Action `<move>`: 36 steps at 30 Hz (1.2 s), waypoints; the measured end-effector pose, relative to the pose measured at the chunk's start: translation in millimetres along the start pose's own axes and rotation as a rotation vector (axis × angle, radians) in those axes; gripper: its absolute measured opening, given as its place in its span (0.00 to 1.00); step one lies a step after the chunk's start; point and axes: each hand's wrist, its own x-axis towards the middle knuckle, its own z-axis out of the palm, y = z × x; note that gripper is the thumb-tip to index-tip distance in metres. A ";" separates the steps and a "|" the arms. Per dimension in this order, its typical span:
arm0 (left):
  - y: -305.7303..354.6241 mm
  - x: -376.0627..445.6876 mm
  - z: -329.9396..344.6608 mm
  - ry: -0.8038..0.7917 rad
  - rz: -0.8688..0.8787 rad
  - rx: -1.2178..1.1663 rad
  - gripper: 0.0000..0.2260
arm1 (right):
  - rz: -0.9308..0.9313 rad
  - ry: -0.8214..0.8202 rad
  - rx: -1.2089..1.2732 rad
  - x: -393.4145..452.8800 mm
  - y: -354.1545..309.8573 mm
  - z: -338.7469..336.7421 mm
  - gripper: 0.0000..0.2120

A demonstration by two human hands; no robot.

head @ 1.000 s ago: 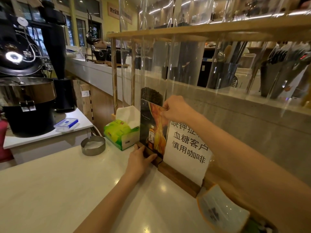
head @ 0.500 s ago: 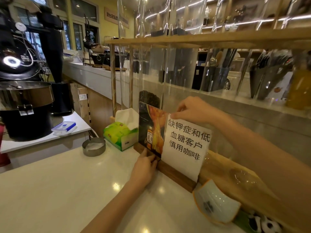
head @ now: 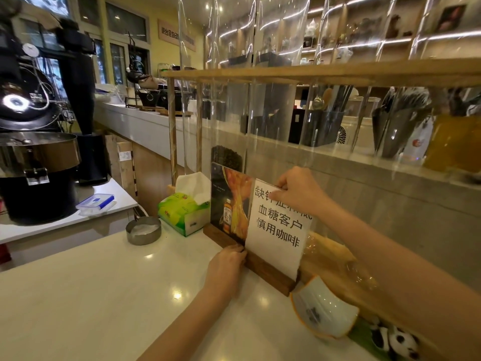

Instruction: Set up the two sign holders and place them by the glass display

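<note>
Two sign holders stand side by side on the white counter, right against the glass display point(head: 273, 121). The left holder shows a dark poster with a bottle point(head: 229, 201); the right one shows a white sheet with black characters point(head: 278, 230). Both sit in dark wooden bases point(head: 270, 274). My right hand point(head: 296, 190) pinches the top edge of the white sign. My left hand point(head: 226, 261) presses on the wooden bases where the two meet.
A green tissue box point(head: 182, 212) and a round metal tin point(head: 143, 230) sit left of the signs. A curved white dish point(head: 322, 311) and panda toys point(head: 393, 340) lie to the right. A black roaster point(head: 36, 157) stands far left.
My right hand has shifted from the poster's top edge rightward onto the top of the white sign. My left hand stays at the bases. The view has drifted slightly.
</note>
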 end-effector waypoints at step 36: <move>5.8 5.6 -35.9 -0.276 -0.024 -0.109 0.15 | -0.052 -0.024 -0.308 -9.2 -14.0 1.3 0.16</move>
